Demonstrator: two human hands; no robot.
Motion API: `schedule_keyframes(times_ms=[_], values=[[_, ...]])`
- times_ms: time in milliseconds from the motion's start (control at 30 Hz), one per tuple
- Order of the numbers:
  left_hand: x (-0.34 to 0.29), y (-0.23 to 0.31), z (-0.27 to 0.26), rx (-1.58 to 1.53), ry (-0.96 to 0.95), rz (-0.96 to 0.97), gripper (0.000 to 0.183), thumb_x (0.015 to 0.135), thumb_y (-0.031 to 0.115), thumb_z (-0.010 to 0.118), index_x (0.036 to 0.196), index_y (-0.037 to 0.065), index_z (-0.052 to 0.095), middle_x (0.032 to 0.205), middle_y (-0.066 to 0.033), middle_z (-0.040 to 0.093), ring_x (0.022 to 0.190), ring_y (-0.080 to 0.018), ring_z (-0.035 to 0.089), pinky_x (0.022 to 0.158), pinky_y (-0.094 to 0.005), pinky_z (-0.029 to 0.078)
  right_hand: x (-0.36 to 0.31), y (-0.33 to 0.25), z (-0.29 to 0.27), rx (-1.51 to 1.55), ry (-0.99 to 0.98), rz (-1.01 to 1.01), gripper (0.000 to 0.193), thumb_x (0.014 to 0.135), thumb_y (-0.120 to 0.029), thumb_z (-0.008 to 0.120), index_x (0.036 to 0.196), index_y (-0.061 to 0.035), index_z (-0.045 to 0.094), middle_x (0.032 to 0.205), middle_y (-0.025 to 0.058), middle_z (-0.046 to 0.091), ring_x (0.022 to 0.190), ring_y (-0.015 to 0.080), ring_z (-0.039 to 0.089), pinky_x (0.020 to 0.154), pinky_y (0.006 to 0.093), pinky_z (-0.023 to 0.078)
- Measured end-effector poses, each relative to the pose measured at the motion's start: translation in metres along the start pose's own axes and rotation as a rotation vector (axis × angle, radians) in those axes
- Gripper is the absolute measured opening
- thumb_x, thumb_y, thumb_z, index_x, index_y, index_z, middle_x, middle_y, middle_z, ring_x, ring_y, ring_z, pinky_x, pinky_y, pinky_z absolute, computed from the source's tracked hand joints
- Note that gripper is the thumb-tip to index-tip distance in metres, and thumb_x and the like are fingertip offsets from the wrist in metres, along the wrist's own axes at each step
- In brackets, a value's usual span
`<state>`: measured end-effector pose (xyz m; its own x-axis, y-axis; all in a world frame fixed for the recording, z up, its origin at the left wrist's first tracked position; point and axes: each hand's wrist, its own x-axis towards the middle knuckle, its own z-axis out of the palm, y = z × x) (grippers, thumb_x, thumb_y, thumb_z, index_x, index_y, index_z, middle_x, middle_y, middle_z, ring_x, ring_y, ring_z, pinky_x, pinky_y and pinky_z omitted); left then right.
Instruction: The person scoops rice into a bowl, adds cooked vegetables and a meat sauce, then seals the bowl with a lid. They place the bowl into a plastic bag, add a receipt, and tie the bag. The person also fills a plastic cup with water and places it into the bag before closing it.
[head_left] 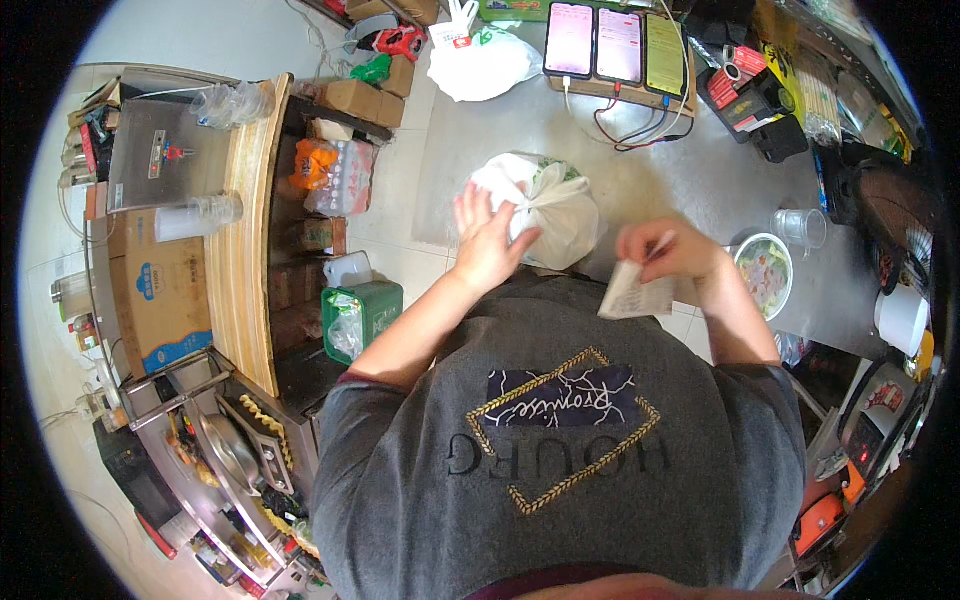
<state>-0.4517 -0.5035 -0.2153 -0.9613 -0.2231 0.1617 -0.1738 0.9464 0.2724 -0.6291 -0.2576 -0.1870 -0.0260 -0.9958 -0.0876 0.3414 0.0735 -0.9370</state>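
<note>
view: head camera, looking down.
left hand: the left hand (488,240) has its fingers spread and thumb apart, overlapping the left side of the tied bag; how firmly it presses, i cannot tell.
right hand: the right hand (668,250) pinches a paper slip (637,295) between thumb and fingers, right of the tied bag and nearer the body.
tied bag: the white tied bag (562,218) sits near the close edge of the metal counter (690,185), gathered at the top; its contents are hidden.
second bag: another white bag (485,68) lies at the far left of the counter, contents also hidden.
bowl: a round bowl (789,270) at the right holds pale and green pieces.
cup: a clear cup (800,229) lies just beyond the bowl.
bin: the green bin (385,308) left of the person holds crumpled plastic.
edges: the counter's left edge meets tiled floor (395,215); the near edge is partly hidden by the torso.
room: bare metal shows between the tied bag and the phones (570,40), and toward the cup.
</note>
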Motion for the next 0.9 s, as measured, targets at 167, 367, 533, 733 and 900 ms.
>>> schedule_keyframes(times_ms=[167, 367, 533, 733, 900], values=[[0.038, 0.002, 0.01, -0.514, -0.033, 0.015, 0.021, 0.085, 0.024, 0.065, 0.093, 0.006, 0.059, 0.102, -0.0154, 0.053, 0.098, -0.0316, 0.048, 0.09, -0.0391, 0.038, 0.066, 0.019, 0.047, -0.536, 0.114, -0.187, 0.015, 0.079, -0.016, 0.072, 0.086, -0.0085, 0.062, 0.077, 0.0028, 0.057, 0.079, 0.0173, 0.057, 0.07, 0.0301, 0.047], [0.037, -0.02, -0.021, -0.841, -0.057, 0.162, 0.017, 0.093, 0.019, 0.052, 0.089, 0.003, 0.055, 0.087, -0.0128, 0.054, 0.083, -0.0299, 0.055, 0.075, -0.0345, 0.045, 0.127, 0.038, 0.039, -0.87, 0.573, -0.003, 0.022, 0.076, -0.024, 0.072, 0.093, -0.012, 0.065, 0.078, 0.0061, 0.061, 0.08, 0.0257, 0.06, 0.07, 0.038, 0.047], [0.026, -0.019, -0.02, -0.645, 0.004, 0.091, 0.01, 0.085, 0.01, 0.066, 0.088, 0.004, 0.059, 0.084, -0.0078, 0.059, 0.08, -0.0219, 0.06, 0.072, -0.0302, 0.047, 0.131, 0.039, 0.026, -0.871, 0.527, -0.084, 0.02, 0.074, -0.019, 0.073, 0.092, -0.0107, 0.066, 0.079, 0.0057, 0.063, 0.073, 0.0231, 0.059, 0.068, 0.0338, 0.047], [0.025, -0.012, -0.008, -1.011, -0.002, -0.453, 0.011, 0.08, 0.008, 0.071, 0.086, 0.004, 0.063, 0.079, -0.0035, 0.065, 0.073, -0.0094, 0.06, 0.066, -0.0254, 0.048, 0.107, 0.026, 0.035, -0.64, 0.839, -0.063, 0.019, 0.077, -0.021, 0.07, 0.091, -0.0098, 0.069, 0.086, 0.0075, 0.065, 0.078, 0.0247, 0.062, 0.07, 0.0346, 0.049], [0.027, 0.0, -0.015, -0.838, 0.024, -0.484, 0.016, 0.078, 0.012, 0.075, 0.085, 0.004, 0.063, 0.076, -0.0037, 0.065, 0.07, -0.0081, 0.058, 0.066, -0.0245, 0.048, 0.125, 0.037, 0.042, -0.93, 0.655, -0.276, 0.017, 0.078, -0.023, 0.068, 0.085, -0.0076, 0.066, 0.083, 0.0088, 0.063, 0.078, 0.0261, 0.061, 0.068, 0.0356, 0.047]])
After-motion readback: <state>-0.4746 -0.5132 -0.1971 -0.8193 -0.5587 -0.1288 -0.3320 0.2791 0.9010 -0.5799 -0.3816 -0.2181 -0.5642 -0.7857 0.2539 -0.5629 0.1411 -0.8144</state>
